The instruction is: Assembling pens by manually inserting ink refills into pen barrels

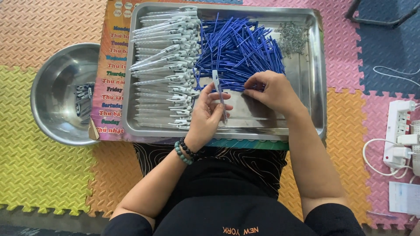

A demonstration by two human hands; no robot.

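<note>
the left hand (205, 116) pinches a light, stiff, slippery pen barrel (218, 94) at mid-length; the right hand (273, 91) narrows, probably picking one thin bendy blue refill (238, 50), at twelve o'clock.

Left hand (205, 114) raised, fingers curled in pinch; right hand (273, 91) palm down, fingertips pinched.

Colourful foam floor mats (43, 131) with a white power strip (397, 131).
</note>
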